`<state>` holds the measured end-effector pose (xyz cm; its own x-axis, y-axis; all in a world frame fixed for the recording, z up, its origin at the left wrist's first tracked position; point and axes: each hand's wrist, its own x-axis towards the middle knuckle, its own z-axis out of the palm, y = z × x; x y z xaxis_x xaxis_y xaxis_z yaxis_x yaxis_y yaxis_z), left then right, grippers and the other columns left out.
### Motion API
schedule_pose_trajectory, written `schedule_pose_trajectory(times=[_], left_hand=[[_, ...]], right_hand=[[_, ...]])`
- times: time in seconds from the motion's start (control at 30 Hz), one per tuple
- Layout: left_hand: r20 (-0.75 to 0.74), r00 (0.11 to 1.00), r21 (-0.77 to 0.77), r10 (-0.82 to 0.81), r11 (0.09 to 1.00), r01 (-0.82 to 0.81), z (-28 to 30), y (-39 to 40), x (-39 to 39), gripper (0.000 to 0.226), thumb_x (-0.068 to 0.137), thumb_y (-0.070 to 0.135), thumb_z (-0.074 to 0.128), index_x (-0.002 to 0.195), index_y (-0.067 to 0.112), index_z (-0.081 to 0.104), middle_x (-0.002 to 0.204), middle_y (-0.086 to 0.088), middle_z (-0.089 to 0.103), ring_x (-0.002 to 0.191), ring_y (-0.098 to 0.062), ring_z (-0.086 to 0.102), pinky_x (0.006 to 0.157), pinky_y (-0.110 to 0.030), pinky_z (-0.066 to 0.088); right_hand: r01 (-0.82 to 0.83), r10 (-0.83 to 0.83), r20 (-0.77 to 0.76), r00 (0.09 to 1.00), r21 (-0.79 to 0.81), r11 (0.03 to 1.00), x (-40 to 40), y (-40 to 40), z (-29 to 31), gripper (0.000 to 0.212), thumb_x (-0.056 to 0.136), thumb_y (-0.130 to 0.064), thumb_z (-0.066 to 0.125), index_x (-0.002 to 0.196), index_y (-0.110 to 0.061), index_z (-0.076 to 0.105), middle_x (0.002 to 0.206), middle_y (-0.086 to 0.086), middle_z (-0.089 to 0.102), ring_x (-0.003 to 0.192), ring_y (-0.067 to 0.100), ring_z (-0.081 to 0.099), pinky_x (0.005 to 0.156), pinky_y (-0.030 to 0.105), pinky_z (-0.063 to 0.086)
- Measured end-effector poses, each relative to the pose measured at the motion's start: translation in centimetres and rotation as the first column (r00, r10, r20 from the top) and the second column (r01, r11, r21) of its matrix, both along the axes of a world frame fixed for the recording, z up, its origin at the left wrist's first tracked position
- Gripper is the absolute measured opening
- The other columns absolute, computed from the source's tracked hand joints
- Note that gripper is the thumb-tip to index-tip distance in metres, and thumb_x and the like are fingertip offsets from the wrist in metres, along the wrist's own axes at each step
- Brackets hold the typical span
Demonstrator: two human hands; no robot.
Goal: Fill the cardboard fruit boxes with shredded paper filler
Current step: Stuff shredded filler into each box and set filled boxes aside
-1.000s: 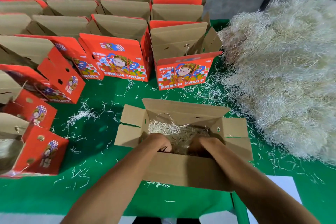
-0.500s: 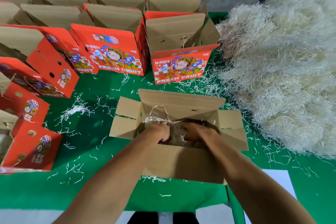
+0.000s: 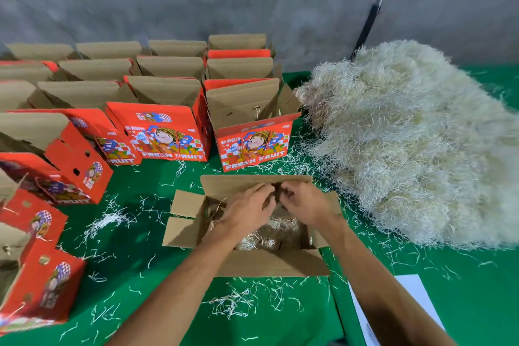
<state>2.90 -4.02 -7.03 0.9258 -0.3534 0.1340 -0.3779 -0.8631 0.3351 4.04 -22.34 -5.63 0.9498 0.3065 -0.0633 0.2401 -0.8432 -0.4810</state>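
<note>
A person's two bare hands meet over the far wall of an open cardboard box (image 3: 247,262) near the front middle of a green-covered counter (image 3: 146,258). The left hand (image 3: 248,206) lies palm down with its fingers (image 3: 265,191) curled toward the far flap; the right hand (image 3: 304,201) faces it, its fingers (image 3: 289,191) bent and pressed close together. Whether either pinches anything cannot be told.

Open green cloth lies to the left of the box and along the near edge, littered with loose strands (image 3: 236,302). On the right, a big heap of shredded paper filler (image 3: 415,146) crowds close to the box's right flap. A white sheet (image 3: 415,293) lies at the near right.

Inside the box, a thin layer of filler (image 3: 278,229) lies on the bottom, leaving brown cardboard showing.

Rows of red fruit boxes (image 3: 168,132) stand open at the far left and down the left side. Two front panels show a cartoon figure and the words "FRESH FRUIT"; the nearer of them (image 3: 254,146) stands just beyond the open box. The smaller writing above the figures is too blurred to read.
</note>
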Motion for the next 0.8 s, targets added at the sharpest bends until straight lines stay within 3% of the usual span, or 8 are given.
schedule_pose_trajectory(times=[0.13, 0.27, 0.4, 0.5, 0.57, 0.67, 0.73, 0.8], left_hand=[[-0.264, 0.93, -0.137, -0.258, 0.964, 0.228, 1.4, -0.7, -3.6, 0.068, 0.076, 0.091, 0.04, 0.13, 0.049, 0.04, 0.124, 0.03, 0.051, 0.106, 0.008, 0.051, 0.095, -0.03, 0.049], [-0.346, 0.865, -0.065, -0.364, 0.929, 0.365, 1.9, -2.7, -5.0, 0.086, 0.062, 0.097, 0.046, 0.133, 0.051, 0.039, 0.135, 0.028, 0.044, 0.122, 0.005, 0.044, 0.107, -0.035, 0.043], [-0.355, 0.863, -0.109, -0.36, 0.933, 0.344, 3.1, -3.8, -4.8, 0.08, 0.056, 0.098, 0.052, 0.122, 0.052, 0.048, 0.118, 0.038, 0.048, 0.106, 0.015, 0.047, 0.096, -0.031, 0.049], [-0.413, 0.843, -0.06, -0.343, 0.934, 0.351, 3.2, -4.0, -5.5, 0.084, 0.047, 0.101, 0.053, 0.119, 0.058, 0.047, 0.122, 0.038, 0.049, 0.108, 0.008, 0.051, 0.092, -0.03, 0.049], [-0.444, 0.836, -0.02, -0.322, 0.937, 0.35, 3.1, -3.7, -5.9, 0.084, 0.046, 0.101, 0.052, 0.118, 0.058, 0.048, 0.121, 0.033, 0.051, 0.102, 0.006, 0.052, 0.08, -0.026, 0.048], [-0.446, 0.832, -0.018, -0.329, 0.933, 0.359, 3.2, -3.7, -6.4, 0.058, 0.063, 0.093, 0.051, 0.106, 0.054, 0.056, 0.094, 0.029, 0.06, 0.075, 0.007, 0.058, 0.06, -0.021, 0.05], [-0.446, 0.831, -0.024, -0.332, 0.933, 0.359, 3.5, -3.8, -6.5, 0.04, 0.079, 0.078, 0.05, 0.104, 0.049, 0.061, 0.084, 0.024, 0.065, 0.061, 0.002, 0.06, 0.052, -0.025, 0.054], [-0.433, 0.842, 0.014, -0.323, 0.931, 0.365, 3.8, -3.5, -6.2, 0.034, 0.09, 0.063, 0.045, 0.111, 0.042, 0.062, 0.086, 0.017, 0.068, 0.051, 0.0, 0.055, 0.047, -0.026, 0.05]], right_hand=[[0.09, -0.078, 0.155, 0.985, -0.073, 0.993, -1.1, -3.3, 0.3, 0.012, 0.1, -0.031, 0.051, 0.107, -0.029, 0.061, 0.079, -0.012, 0.065, 0.058, -0.002, 0.06, 0.049, 0.012, 0.046], [0.132, -0.122, 0.205, 0.971, -0.037, 0.99, -1.4, -5.4, -0.7, 0.025, 0.099, -0.039, 0.053, 0.12, -0.028, 0.062, 0.099, -0.015, 0.064, 0.082, 0.0, 0.059, 0.077, 0.021, 0.055], [0.156, -0.155, 0.192, 0.969, 0.008, 0.988, -1.3, -5.6, -1.6, 0.022, 0.096, -0.031, 0.058, 0.114, -0.021, 0.065, 0.106, -0.01, 0.064, 0.094, 0.011, 0.06, 0.086, 0.035, 0.055], [0.168, -0.169, 0.146, 0.975, 0.019, 0.986, -1.8, -5.8, -2.2, 0.012, 0.094, -0.02, 0.059, 0.104, -0.016, 0.064, 0.104, -0.004, 0.063, 0.096, 0.019, 0.062, 0.086, 0.042, 0.055], [0.236, -0.237, 0.078, 0.968, 0.025, 0.971, -2.0, -6.1, -2.4, 0.016, 0.094, -0.026, 0.06, 0.107, -0.018, 0.062, 0.103, -0.005, 0.063, 0.093, 0.018, 0.062, 0.087, 0.04, 0.055], [0.378, -0.384, -0.037, 0.923, -0.117, 0.918, -2.6, -6.4, -2.9, 0.042, 0.089, -0.054, 0.053, 0.113, -0.02, 0.051, 0.101, -0.002, 0.058, 0.088, 0.02, 0.059, 0.084, 0.04, 0.056], [0.438, -0.459, -0.095, 0.883, -0.181, 0.881, -2.5, -6.7, -3.2, 0.049, 0.086, -0.057, 0.053, 0.116, -0.019, 0.043, 0.103, 0.004, 0.056, 0.084, 0.021, 0.057, 0.073, 0.034, 0.056], [0.533, -0.508, -0.281, 0.815, 0.019, 0.846, -2.1, -7.1, -3.4, 0.048, 0.088, -0.049, 0.065, 0.115, -0.016, 0.044, 0.1, 0.005, 0.06, 0.079, 0.017, 0.06, 0.061, 0.024, 0.052]])
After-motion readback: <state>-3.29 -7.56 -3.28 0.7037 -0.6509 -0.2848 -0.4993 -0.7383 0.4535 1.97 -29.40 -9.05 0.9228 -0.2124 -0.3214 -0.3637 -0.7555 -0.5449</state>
